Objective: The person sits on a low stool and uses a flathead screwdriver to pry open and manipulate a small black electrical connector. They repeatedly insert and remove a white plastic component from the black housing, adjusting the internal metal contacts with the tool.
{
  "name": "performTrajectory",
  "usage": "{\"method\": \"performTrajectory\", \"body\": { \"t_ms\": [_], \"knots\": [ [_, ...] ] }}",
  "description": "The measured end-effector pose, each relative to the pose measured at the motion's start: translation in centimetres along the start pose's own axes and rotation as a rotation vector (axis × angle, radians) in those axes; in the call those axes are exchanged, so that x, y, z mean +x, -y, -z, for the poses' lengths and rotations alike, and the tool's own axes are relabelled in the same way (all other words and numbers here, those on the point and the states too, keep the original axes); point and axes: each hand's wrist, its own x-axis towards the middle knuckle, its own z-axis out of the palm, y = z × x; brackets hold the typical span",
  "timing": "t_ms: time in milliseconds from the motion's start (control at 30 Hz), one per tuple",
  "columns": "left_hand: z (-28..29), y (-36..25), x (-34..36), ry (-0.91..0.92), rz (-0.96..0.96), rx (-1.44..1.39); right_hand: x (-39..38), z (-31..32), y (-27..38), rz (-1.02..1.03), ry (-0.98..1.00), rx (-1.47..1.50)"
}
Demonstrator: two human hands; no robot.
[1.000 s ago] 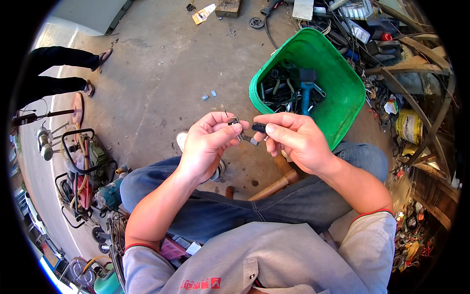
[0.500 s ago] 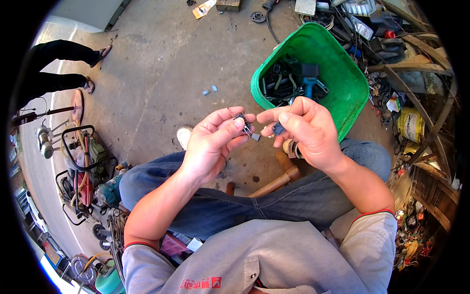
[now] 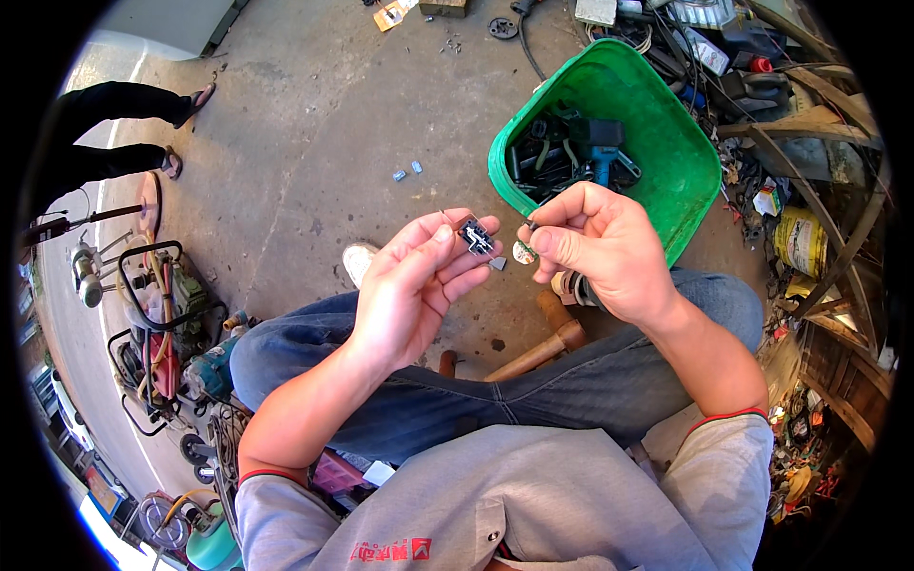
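My left hand [image 3: 411,276] holds a small black plastic housing [image 3: 476,237] with bright metal strips across its open face. The thumb grips its left edge, and the fingers lie behind and below it. Just to the right, my right hand [image 3: 605,243] pinches a tiny dark piece [image 3: 531,226] between thumb and forefinger; its kind is too small to tell. Below that pinch shows a pale round bit with green [image 3: 524,252]; I cannot tell whether it is held. The two hands are apart. A small grey piece [image 3: 498,264] shows below the left fingertips.
A green tub [image 3: 681,190] with a blue-and-black power tool [image 3: 602,157] stands beyond my right hand. Two small grey-blue pieces [image 3: 407,172] lie on the concrete. Scrap and wood crowd the right side, machines [image 3: 167,324] the left. Another person's legs [image 3: 124,100] are at far left.
The black housing has turned in my left hand, so its face with metal strips now shows. The dark block in my right fingers is out of sight; a tiny piece shows there.
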Motion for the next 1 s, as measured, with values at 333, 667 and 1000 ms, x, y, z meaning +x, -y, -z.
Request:
{"method": "performTrajectory", "body": {
  "t_ms": [333, 667, 1000],
  "knots": [
    [0.0, 0.6, -0.2, 0.017, 0.015, -0.102, -0.8, -1.7, -0.4, 0.161, -0.093, -0.296],
    [-0.4, 1.2, -0.6, 0.034, 0.020, -0.146, 0.6, -1.4, -2.1, 1.049, -0.008, -1.011],
    [-0.3, 1.2, -0.6, 0.064, 0.001, -0.110, 0.4, -1.7, -2.0, 1.123, -0.001, -1.119]
  ]
}}
